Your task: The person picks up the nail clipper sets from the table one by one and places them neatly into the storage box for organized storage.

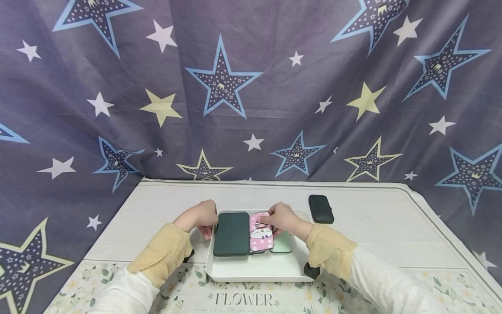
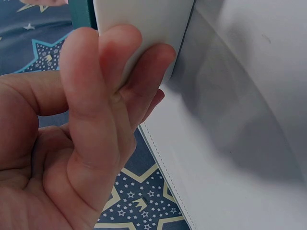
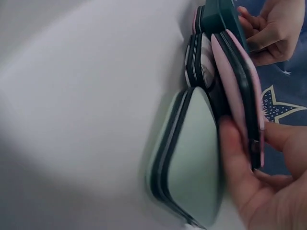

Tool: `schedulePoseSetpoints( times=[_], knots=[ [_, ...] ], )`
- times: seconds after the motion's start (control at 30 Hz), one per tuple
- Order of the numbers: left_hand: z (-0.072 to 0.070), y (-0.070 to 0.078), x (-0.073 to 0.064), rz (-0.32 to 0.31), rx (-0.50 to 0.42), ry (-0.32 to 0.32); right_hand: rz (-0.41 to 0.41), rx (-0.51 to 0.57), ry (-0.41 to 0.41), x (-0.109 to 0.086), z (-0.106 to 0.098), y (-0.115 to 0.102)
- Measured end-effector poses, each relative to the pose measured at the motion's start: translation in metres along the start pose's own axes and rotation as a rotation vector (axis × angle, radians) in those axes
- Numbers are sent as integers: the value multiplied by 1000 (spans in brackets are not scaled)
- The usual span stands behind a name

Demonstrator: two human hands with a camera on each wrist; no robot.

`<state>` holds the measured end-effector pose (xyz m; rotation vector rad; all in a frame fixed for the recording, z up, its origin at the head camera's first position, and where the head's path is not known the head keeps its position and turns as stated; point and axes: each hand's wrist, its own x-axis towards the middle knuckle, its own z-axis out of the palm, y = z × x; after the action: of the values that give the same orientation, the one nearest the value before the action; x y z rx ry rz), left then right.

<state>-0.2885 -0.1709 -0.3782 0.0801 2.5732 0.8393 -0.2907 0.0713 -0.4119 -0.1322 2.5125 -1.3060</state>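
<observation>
A white tray [image 1: 262, 270] holds several flat cases. My right hand [image 1: 285, 218] pinches a pink cartoon-print case [image 1: 262, 242] at its right edge, thumb on one face and fingers on the other. In the right wrist view, the pink case [image 3: 244, 91] is tilted above a mint green case [image 3: 192, 158] and a striped case [image 3: 207, 62]. My left hand [image 1: 205, 216] is at the tray's left side, beside the dark green case [image 1: 232, 234]. In the left wrist view, its extended fingers touch the tray's outer wall [image 2: 144, 24].
A black case [image 1: 321, 209] lies on the white table cover beyond the tray's right back corner. A star-patterned curtain [image 1: 251, 109] hangs along the table's back edge. The floral cloth [image 1: 243, 301] with lettering covers the table front.
</observation>
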Motion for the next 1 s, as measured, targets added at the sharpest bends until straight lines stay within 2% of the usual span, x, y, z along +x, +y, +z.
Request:
schedulePoseSetpoints(
  times=[0.17,0.4,0.7,1.0],
  knots=[
    [0,0,0,3,2,0,-71,-125,3,-1,-3,1],
    [0,-1,1,-6,-4,-2,-71,-144,-4,-1,-4,1],
    [0,-1,3,-22,-24,-11,-99,-254,11,-3,-5,-2],
    [0,-1,3,-17,-19,-10,-107,-243,-8,-4,-8,-4]
  ],
)
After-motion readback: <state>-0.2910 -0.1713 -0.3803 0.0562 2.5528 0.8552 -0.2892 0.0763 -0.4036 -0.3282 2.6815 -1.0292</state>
